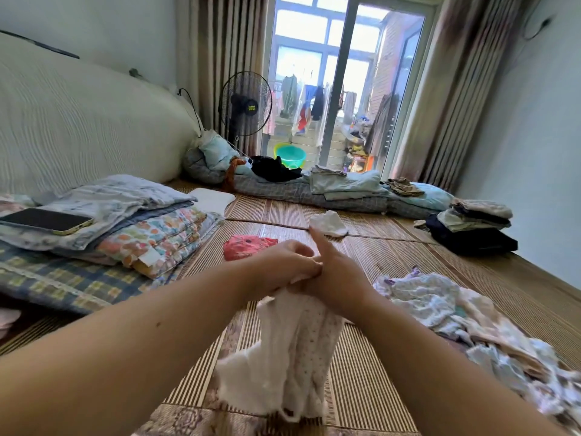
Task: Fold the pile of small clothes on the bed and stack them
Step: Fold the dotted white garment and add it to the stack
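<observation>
The left hand point(283, 265) and right hand point(338, 275) meet at the middle, touching, both bunched on the top edge of a white garment point(289, 357). The left fingers curl round the cloth. The right hand grips it lower down with one digit sticking up, though its other fingers are hidden. The garment hangs from them above the mat point(393, 256), with its hem close to the mat.

It looks thin, light and limp, with a faint dotted print, so it will likely sag and crease unless spread flat. The shoulders or top corners look like the best hold, pulled apart to open it out.

The unfolded pile point(456, 313) lies just to the right, near the right forearm. Ahead on the mat are a red piece point(248, 247) and a small white piece point(328, 223), apart from each other. To the left are folded quilts point(151, 228) with a phone point(47, 220) on top, and far right is a dark stack point(471, 231). Bare mat shows in front of the hands, so nothing seems to block laying the garment down.
</observation>
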Motion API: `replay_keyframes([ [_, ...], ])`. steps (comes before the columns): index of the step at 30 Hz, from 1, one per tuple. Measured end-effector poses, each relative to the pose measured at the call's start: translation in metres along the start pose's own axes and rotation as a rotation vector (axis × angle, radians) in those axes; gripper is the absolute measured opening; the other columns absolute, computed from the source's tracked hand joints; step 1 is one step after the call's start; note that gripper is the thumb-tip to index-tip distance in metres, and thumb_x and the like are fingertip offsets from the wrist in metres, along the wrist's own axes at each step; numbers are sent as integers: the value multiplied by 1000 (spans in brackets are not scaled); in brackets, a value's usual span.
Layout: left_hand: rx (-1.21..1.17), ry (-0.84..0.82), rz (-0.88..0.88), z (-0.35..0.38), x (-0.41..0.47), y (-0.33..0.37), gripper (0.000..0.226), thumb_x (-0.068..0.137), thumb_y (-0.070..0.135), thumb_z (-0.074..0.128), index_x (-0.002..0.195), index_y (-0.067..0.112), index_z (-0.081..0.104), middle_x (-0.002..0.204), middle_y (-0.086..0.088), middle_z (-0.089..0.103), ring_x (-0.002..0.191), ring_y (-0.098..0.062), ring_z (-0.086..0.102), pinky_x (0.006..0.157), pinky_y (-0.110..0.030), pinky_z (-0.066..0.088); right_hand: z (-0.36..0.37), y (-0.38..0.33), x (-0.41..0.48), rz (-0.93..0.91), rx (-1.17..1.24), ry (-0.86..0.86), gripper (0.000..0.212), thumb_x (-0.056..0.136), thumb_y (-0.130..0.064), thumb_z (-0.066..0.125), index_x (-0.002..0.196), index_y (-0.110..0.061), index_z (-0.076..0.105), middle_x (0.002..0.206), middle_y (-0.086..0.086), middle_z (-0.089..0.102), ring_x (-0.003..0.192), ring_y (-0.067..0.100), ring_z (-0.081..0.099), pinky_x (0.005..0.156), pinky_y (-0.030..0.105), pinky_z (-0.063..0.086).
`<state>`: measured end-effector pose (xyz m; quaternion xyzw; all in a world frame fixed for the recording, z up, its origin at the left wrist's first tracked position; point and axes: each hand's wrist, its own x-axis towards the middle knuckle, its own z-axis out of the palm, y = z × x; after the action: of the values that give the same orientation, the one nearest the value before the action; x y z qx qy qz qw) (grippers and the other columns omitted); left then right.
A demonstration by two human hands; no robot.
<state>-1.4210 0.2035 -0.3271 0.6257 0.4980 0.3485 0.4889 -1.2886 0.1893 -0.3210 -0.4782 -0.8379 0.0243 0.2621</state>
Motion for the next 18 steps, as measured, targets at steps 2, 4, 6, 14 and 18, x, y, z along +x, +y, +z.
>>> replay_keyframes([
  [2,-128,-18,1,-6,-5,-14,74,73,35,78,135,17,42,120,-10,58,109,-26,60,98,-47,49,2,12,0,-42,-62,73,40,54,-37,88,90,-28,76,76,-10,70,81,12,69,65,12,45],
  [4,-103,-86,-19,-8,-14,-29,82,73,42,79,139,24,34,124,-4,54,110,-21,57,97,-39,49,-3,17,-3,116,131,84,13,73,-28,78,82,-19,73,70,-7,64,72,13,63,56,11,40],
  [6,-31,-187,-33,-3,-23,-41,60,82,28,74,130,25,38,117,2,57,99,-9,59,81,-17,52,-8,27,-4,251,356,70,11,79,-22,73,81,-12,72,72,5,66,66,12,58,59,24,46],
  [14,161,44,27,17,-9,-59,15,81,21,63,69,16,70,73,-2,71,73,-19,68,78,-35,55,-64,56,-1,424,722,344,12,76,-10,75,87,-15,72,86,7,73,81,25,67,78,42,56],
  [18,213,210,29,-17,-2,-50,27,91,15,55,65,13,62,56,-2,53,52,-19,48,54,-30,41,-96,74,-15,379,613,272,19,77,-2,73,83,-20,71,86,5,72,75,22,66,73,38,56],
])
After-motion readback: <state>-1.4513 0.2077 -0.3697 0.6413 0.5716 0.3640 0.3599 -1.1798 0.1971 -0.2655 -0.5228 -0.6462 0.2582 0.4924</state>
